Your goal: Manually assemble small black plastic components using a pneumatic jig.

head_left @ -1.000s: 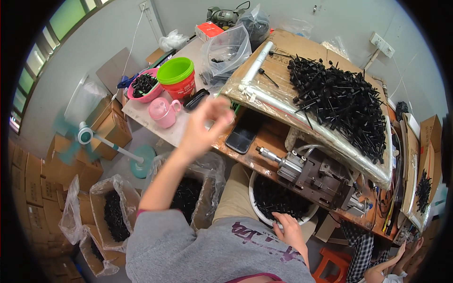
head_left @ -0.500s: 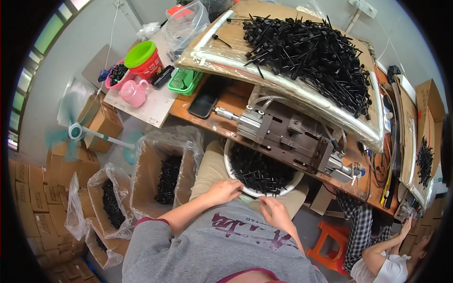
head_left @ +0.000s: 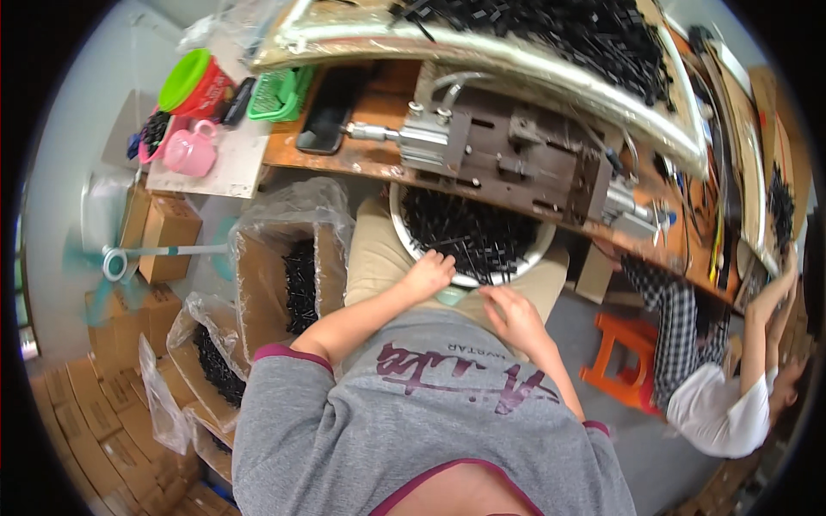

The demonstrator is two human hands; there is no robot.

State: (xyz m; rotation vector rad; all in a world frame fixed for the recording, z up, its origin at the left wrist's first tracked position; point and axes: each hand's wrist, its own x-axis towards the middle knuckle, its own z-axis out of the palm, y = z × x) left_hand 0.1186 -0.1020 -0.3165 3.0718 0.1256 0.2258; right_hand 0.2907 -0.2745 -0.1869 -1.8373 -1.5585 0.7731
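A round white basin (head_left: 397, 225) full of thin black plastic pieces (head_left: 465, 225) rests on my lap, partly under the bench edge. My left hand (head_left: 431, 274) is at its near left rim, fingers curled together; anything in them is too small to make out. My right hand (head_left: 513, 313) is just off the near right rim, with thumb and fingers drawn together. A black piece sticks out over the rim close to its fingertips, and I cannot tell whether they touch it. Above the basin, a metal clamping machine (head_left: 508, 163) is fixed on the wooden bench (head_left: 288, 146).
A plastic-covered board (head_left: 379, 43) piled with black pieces overhangs the bench. Left are a phone (head_left: 323, 129), a green basket (head_left: 277, 96), a pink cup (head_left: 191, 150), a fan (head_left: 114, 263) and a lined carton (head_left: 267, 297). A co-worker (head_left: 723, 400) sits right beside an orange stool (head_left: 624, 361).
The view has tilted down and shifted, so the bench sits higher in it. My left hand has come slightly further over the basin rim; both hands stay by the basin. The co-worker's arms have moved.
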